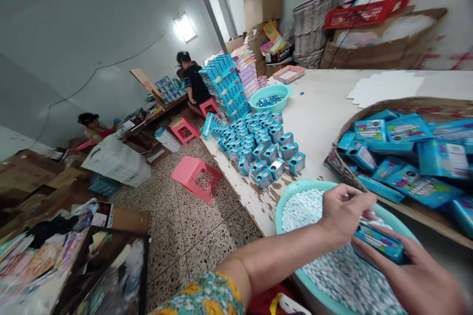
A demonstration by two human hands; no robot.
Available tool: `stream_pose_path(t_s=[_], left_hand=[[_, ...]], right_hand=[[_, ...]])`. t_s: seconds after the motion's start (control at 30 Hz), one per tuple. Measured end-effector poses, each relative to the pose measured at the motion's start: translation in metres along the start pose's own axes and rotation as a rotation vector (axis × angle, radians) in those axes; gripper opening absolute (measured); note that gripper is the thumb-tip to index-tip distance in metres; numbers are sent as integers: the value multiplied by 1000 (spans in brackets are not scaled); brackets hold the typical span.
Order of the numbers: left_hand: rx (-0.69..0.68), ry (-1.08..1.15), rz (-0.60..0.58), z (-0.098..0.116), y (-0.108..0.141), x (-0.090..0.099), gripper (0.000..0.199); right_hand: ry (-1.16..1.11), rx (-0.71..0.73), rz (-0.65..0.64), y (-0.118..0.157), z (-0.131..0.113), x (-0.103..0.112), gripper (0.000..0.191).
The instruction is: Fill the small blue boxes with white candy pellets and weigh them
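Observation:
A round turquoise basin (321,293) full of small white and pale blue pieces stands at the table's near edge. Over it my right hand (417,266) is wrapped round a blue box (380,242), which lies tilted above the pieces. My left hand (342,211) is at the open end of that box, its fingers pinched together; what they hold is too small to make out. Many open blue boxes (258,145) stand in rows on the table beyond the basin.
On the right, a cardboard carton (342,170) holds more blue boxes. Tall blue stacks (225,86) and a second turquoise basin (283,89) stand farther back. A pink stool (190,172) is on the floor. Two people sit at the left, one in black (195,81).

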State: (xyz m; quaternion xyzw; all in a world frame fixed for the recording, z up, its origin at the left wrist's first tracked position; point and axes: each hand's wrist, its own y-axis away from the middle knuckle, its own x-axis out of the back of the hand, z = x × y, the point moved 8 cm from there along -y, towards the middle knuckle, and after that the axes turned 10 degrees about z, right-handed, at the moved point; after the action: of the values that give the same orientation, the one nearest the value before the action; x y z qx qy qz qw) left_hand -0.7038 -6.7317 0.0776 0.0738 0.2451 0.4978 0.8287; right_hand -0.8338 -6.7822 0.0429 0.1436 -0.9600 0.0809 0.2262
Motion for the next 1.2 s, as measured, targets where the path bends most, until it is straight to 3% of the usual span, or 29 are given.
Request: stream_pose_path(t_s=[0.1, 0.17, 0.23, 0.3, 0.37, 0.53, 0.67, 0.77, 0.9, 1.03, 1.2], left_hand=[[-1, -43, -82, -1, 3, -6, 21], [15, -72, -126, -2, 1, -6, 20], [-30, -95, -127, 1, -12, 3, 22], [-81, -141, -129, -1, -34, 16, 25], [-116, -357, -199, -17, -57, 24, 28], [-510, -1084, -514, -74, -77, 18, 26], [-520, -1409, -615, -115, -72, 16, 42], [-396, -1329, -633, -121, -70, 16, 37], [-282, -1123, -560, -112, -77, 23, 23], [-185, -992, -508, -99, -77, 28, 33], [176, -372, -430, -58, -46, 11, 33]], right_hand=[[-27, -30, -32, 4, -10, -2, 51], [-89, 0, -20, 4, -18, -2, 47], [-129, 3, -69, 5, -20, -4, 43], [-152, -42, -28, 5, -16, 5, 40], [-181, -66, 21, 9, -14, 17, 39], [-214, -86, 121, 21, -11, 39, 38], [-212, -78, 189, 27, -9, 44, 38], [-208, -90, 222, 32, -6, 41, 38], [-119, -84, 276, 38, -4, 42, 35], [-20, -64, 293, 42, -8, 45, 34], [85, -21, 268, 42, -22, 29, 32]])
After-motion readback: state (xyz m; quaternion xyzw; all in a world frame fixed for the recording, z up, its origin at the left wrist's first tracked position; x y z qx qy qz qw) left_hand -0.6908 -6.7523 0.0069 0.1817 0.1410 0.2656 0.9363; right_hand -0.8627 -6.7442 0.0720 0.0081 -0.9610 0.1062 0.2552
